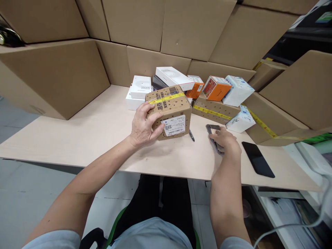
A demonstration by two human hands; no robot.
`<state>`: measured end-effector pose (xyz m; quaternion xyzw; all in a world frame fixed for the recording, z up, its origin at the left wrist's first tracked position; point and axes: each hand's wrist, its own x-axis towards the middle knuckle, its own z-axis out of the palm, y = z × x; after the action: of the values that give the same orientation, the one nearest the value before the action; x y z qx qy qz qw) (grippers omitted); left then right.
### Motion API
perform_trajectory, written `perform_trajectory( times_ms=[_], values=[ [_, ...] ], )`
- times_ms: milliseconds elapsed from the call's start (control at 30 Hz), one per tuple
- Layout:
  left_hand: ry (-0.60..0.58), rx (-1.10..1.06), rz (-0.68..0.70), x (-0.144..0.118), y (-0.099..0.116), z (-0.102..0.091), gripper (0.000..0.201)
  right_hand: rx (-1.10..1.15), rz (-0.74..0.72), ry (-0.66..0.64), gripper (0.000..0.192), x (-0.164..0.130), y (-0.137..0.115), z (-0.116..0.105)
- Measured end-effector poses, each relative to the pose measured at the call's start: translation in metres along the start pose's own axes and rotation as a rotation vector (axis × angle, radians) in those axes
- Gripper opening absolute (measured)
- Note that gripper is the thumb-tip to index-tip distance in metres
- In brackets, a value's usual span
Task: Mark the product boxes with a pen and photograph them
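At desk (103,131) centre-left, left hand (142,126) clamps taped carton (169,110) w/ label facing near, steadying it. Pen (191,135) lies just right. Right hand (225,140) curls around phone (214,137), screen up; 2nd phone (257,159) rests far right.

a pale wooden desk (98,131) stands over a grey tiled floor (18,204), walled in behind and on both sides by stacked brown cardboard cartons (166,24), under even indoor light with soft shadows.

Both forearms reach fwd; left hand (142,125) curled in grip, right hand (226,140) palm-down, fingers bent.
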<state>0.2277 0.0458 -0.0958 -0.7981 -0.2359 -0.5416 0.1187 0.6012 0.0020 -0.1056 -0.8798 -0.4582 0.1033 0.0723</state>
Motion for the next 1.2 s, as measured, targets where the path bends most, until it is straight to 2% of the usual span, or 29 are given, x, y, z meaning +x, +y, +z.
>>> perform_trajectory(
  times_ms=[100, 200, 267, 333, 367, 400, 500, 600, 667, 733, 800, 900, 1000, 1067, 1133, 1200],
  values=[
    [0.007, 0.046, -0.017, -0.001, 0.0, -0.001, 0.04, -0.041, 0.063, -0.074, 0.066, 0.002, 0.002, 0.0],
    [0.027, 0.08, -0.017, -0.002, 0.002, -0.002, 0.037, -0.037, 0.045, -0.018, 0.068, -0.006, -0.002, -0.006],
    [0.04, 0.097, -0.016, -0.002, 0.003, -0.004, 0.036, 0.077, -0.056, 0.123, 0.063, -0.015, -0.012, -0.009],
    [0.033, 0.135, -0.033, -0.001, 0.003, -0.007, 0.037, 0.348, -0.233, 0.205, 0.055, -0.026, -0.03, -0.008],
    [0.024, 0.158, -0.045, -0.001, 0.004, -0.01, 0.038, 0.516, -0.328, 0.173, 0.056, -0.032, -0.041, -0.005],
    [0.015, 0.18, -0.057, -0.001, 0.004, -0.013, 0.041, 0.663, -0.409, 0.083, 0.062, -0.038, -0.053, -0.002],
    [-0.023, 0.228, -0.133, -0.003, 0.011, -0.028, 0.054, 0.864, -0.598, -0.163, 0.068, -0.057, -0.088, 0.009],
    [-0.096, 0.331, -0.283, -0.016, 0.027, -0.052, 0.067, 1.046, -0.662, -0.322, 0.068, -0.071, -0.112, 0.014],
    [-0.156, 0.392, -0.332, -0.032, 0.043, -0.071, 0.079, 1.13, -0.691, -0.419, 0.069, -0.078, -0.122, 0.011],
    [-0.157, 0.404, -0.325, -0.05, 0.059, -0.09, 0.093, 1.1, -0.787, -0.485, 0.066, -0.085, -0.131, 0.004],
    [-0.192, 0.417, -0.385, -0.068, 0.072, -0.107, 0.1, 0.997, -0.908, -0.504, 0.062, -0.093, -0.143, -0.004],
    [-0.2, 0.562, -0.457, -0.083, 0.083, -0.129, 0.097, 0.856, -1.053, -0.517, 0.057, -0.106, -0.172, -0.009],
    [-0.119, 0.69, -0.334, -0.083, 0.076, -0.146, 0.086, 0.838, -1.14, -0.536, 0.055, -0.117, -0.207, 0.0],
    [-0.131, 0.677, -0.248, -0.077, 0.063, -0.153, 0.079, 0.891, -1.142, -0.545, 0.056, -0.125, -0.227, 0.011],
    [-0.178, 0.641, -0.246, -0.069, 0.045, -0.156, 0.074, 0.937, -1.144, -0.569, 0.056, -0.133, -0.237, 0.02],
    [-0.181, 0.634, -0.309, -0.059, 0.025, -0.153, 0.072, 0.92, -1.157, -0.59, 0.055, -0.14, -0.236, 0.024]
  ],
)
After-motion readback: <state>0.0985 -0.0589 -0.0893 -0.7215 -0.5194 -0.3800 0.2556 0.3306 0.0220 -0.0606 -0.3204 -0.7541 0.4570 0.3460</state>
